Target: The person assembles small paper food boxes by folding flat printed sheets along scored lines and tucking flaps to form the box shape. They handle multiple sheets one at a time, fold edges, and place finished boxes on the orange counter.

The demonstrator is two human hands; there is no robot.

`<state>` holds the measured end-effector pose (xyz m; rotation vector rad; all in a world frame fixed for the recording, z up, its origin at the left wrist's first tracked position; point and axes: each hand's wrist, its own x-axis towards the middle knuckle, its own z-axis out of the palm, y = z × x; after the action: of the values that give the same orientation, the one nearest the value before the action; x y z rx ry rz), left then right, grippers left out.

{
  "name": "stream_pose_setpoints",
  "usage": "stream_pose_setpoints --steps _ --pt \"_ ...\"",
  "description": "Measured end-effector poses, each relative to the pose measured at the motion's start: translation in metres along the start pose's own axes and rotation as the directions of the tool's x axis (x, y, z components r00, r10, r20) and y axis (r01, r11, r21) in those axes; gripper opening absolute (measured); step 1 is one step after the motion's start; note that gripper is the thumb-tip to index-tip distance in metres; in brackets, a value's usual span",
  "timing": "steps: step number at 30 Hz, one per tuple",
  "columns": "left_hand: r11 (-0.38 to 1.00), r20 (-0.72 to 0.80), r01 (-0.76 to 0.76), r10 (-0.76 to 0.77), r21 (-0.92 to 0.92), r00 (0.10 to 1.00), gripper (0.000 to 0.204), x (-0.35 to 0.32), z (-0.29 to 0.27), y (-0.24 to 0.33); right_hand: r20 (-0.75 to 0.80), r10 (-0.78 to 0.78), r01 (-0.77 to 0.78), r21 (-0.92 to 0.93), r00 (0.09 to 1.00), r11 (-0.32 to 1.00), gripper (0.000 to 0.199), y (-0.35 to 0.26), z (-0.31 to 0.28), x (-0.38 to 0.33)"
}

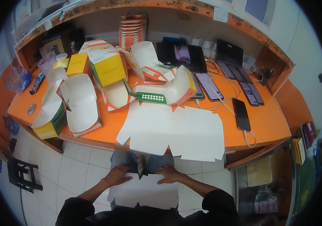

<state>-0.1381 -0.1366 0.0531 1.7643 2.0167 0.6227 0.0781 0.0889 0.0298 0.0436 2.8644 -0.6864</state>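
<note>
A flat white cardboard box blank (144, 193) lies across the person's lap, below the near edge of the orange tabletop (266, 124), its long axis running left to right and its notched edge pointing toward the tabletop. The left hand (116, 175) presses on its upper left part with fingers spread flat; the right hand (169, 174) presses the upper right part the same way. Neither hand grips; both lie open on the card.

On the tabletop just above, at the near edge, a loose pile of flat white blanks (172, 130) overhangs the rim; their number cannot be told. Behind it sit several folded food boxes (161, 84), white inside with orange and green trim, and toward the left edge two more open boxes (80, 103). A yellow carton (108, 67) stands among them, and a stack of unfolded orange blanks (132, 32) leans at the far edge. Toward the right edge several phones (241, 114) lie on cables.
</note>
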Motion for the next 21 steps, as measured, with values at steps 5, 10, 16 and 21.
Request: stream_pose_setpoints --steps 5,10,16,21 --pt "0.988 0.247 0.042 -0.078 0.146 0.966 0.042 -0.006 -0.004 0.011 0.242 0.127 -0.174 0.183 0.962 0.968 0.043 -0.016 -0.006 0.008" --pt "0.987 0.141 0.15 -0.157 0.063 0.977 0.032 -0.011 -0.008 0.028 0.011 0.222 -0.208 0.401 0.975 0.892 0.029 -0.051 -0.014 -0.008" --pt "0.985 -0.045 0.17 -0.169 0.017 0.985 0.02 -0.023 0.0 0.053 -0.159 0.354 -0.244 0.474 0.922 0.846 0.023 -0.072 0.002 -0.024" --pt "0.979 -0.227 0.188 -0.167 0.074 0.959 0.017 -0.04 0.036 0.058 -0.378 0.399 -0.215 0.443 0.835 0.87 0.023 -0.085 0.042 -0.036"
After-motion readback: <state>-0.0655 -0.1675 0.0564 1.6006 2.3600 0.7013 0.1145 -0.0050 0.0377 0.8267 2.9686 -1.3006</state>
